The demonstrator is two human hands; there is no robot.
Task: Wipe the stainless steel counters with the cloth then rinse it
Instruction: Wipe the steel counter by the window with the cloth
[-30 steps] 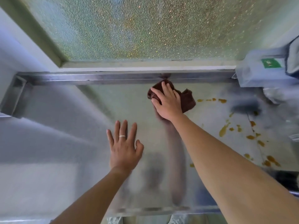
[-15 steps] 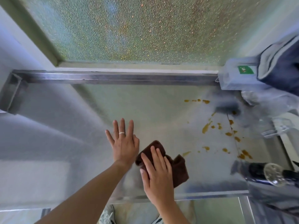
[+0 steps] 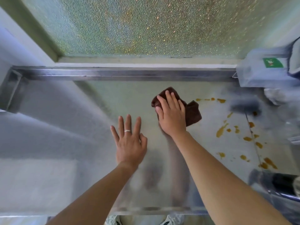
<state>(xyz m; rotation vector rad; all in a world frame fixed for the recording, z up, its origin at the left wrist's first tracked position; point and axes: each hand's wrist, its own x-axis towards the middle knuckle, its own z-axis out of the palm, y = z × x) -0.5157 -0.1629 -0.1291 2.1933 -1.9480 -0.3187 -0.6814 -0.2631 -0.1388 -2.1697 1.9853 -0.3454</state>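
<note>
A stainless steel counter (image 3: 100, 114) fills the view below a frosted window. On it lies a crumpled dark brown cloth (image 3: 192, 112), past the counter's middle towards the back. My right hand (image 3: 172, 116) lies flat on the cloth with straight fingers and presses it to the steel. My left hand (image 3: 129, 140), with a ring on one finger, rests flat and spread on the bare counter just left of the cloth. Orange-brown spill spots (image 3: 221, 130) dot the counter to the right of the cloth.
A raised steel rim (image 3: 123, 73) runs along the back and left sides. At the back right stands a pale box with a green label (image 3: 263, 70). A dark bottle-like object (image 3: 282, 184) lies at the front right. The counter's front edge (image 3: 154, 209) is near my body.
My right hand has pushed the cloth from the front edge back towards the rear of the counter. One second ago it was at the rear rim. My left hand stayed put.
</note>
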